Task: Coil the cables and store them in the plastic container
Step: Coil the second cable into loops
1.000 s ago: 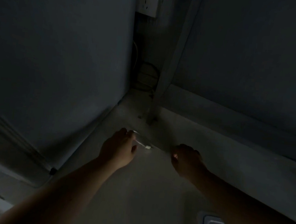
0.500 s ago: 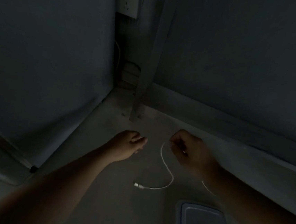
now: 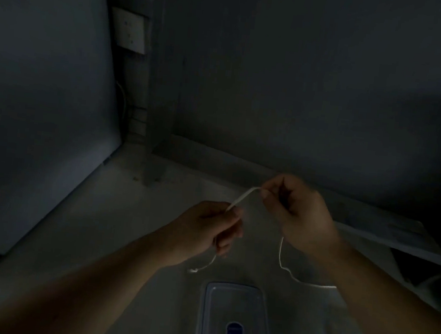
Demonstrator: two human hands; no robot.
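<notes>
Both pinch the white cable [image 3: 243,197], left grip [image 3: 208,227] lower, right grip [image 3: 298,212] higher; plastic container [image 3: 233,300] lies nearby.

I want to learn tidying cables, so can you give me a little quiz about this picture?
1. True or false: the thin white cable lies coiled inside the clear rectangular plastic container.
2. What pinches the cable? A) left hand only B) right hand only C) both hands.
3. Fill in: the cable's plug end dangles below the ___ hand.
Key: 1 false; 2 C; 3 left.
</notes>
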